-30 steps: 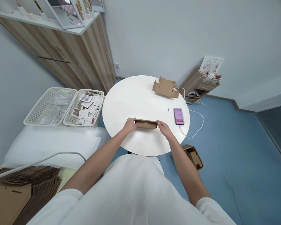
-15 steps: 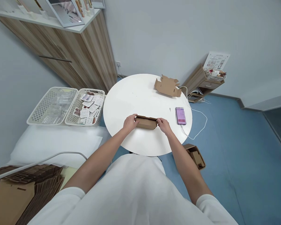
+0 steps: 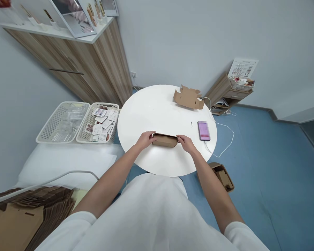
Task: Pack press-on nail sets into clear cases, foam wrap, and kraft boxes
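A small brown cardboard box (image 3: 164, 141), partly folded, rests on the round white table (image 3: 146, 108) close to my body. My left hand (image 3: 146, 140) grips its left end, with the fingers at the upper corner. At the opposite end, my right hand (image 3: 185, 142) pinches the right upper corner. The box's long front wall faces me, and a dark edge runs along its back. Behind it on the table lies an unfolded cardboard box blank (image 3: 188, 97) with its flaps spread.
A phone (image 3: 204, 131) with a white cable lies at the table's right. Two white baskets (image 3: 78, 138) with packets and clear plastic stand to the left. Stacked flat cardboard (image 3: 15, 223) is at lower left. A carton (image 3: 222, 176) holding folded boxes sits on the floor at right.
The view has shifted slightly. My right fingers have moved a little at the box's right corner, and the box's back edge looks straighter. Both hands keep hold of its ends.
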`<state>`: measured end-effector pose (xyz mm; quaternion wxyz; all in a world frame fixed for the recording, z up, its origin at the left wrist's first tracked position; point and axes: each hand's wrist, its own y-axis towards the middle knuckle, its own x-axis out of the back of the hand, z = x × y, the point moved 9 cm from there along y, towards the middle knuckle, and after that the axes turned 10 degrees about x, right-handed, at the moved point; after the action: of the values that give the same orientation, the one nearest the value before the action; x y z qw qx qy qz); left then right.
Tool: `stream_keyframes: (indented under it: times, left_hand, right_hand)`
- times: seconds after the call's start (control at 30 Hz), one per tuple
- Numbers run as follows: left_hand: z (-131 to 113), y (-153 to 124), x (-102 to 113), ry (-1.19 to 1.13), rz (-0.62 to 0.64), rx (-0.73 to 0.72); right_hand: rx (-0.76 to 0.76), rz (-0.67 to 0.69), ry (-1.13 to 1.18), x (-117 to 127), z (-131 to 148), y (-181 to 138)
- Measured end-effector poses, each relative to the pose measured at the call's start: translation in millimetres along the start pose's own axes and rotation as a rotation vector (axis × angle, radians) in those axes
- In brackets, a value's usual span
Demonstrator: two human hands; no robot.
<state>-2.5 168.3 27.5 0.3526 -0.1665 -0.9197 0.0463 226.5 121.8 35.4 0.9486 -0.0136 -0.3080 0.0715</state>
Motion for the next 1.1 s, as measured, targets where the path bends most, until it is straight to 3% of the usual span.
stream_keyframes:
  times: [0.1,0.2,0.4,0.57,0.7,0.83,0.93,1.1]
  left_hand:
    - [-2,-3,-1,0.054,0.004,-0.050]
    - [-1,-11,-5,0.010,0.061,-0.073]
    - [26,-10,-8,-0.240,0.072,0.206]
    - [40,-6,-19,-0.285,0.094,0.335]
    - [36,-14,-24,-0.310,0.082,0.268]
    - [29,-33,-30,-0.338,0.036,0.187]
    - [32,-51,-47,-0.420,0.039,0.169]
    - [44,-79,-81,-0.452,0.050,0.232]
  right_hand:
    - [0.092,0.016,-0.104,-1,5,-7]
    - [0.074,-0.022,-0.015,-2,2,-16]
    - [-0.215,-0.101,0.374,-11,-15,-24]
    - [-0.398,-0.127,0.412,-30,-24,-31]
    - [-0.350,-0.175,0.403,-37,-20,-38]
    - [-0.232,-0.320,0.459,-31,-15,-53]
    - [-0.208,-0.389,0.550,-37,-20,-72]
    - [-0.295,-0.432,0.600,-58,-40,-105]
